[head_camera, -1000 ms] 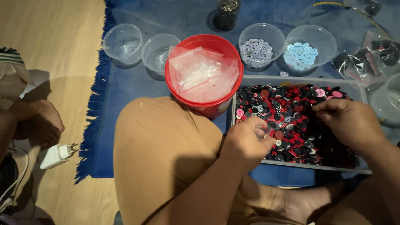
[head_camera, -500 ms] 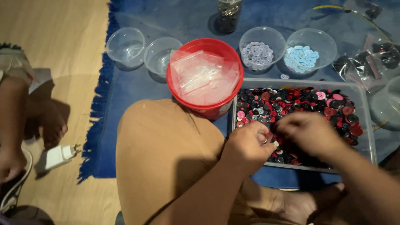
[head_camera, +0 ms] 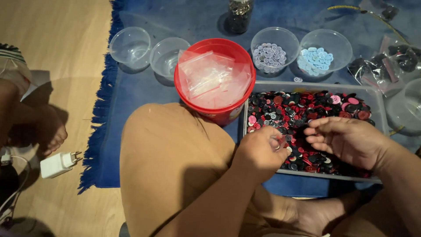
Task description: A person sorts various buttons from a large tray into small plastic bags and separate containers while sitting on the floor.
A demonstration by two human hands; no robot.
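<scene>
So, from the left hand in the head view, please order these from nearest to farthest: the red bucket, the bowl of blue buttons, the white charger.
1. Red bucket: just above the left hand.
2. Bowl of blue buttons: up and to the right.
3. White charger: far left, on the wooden floor.

The right hand (head_camera: pixel 351 140) has slid leftward over the buttons (head_camera: pixel 307 118) — toward the left hand (head_camera: pixel 263 151) (nearly touching).
</scene>
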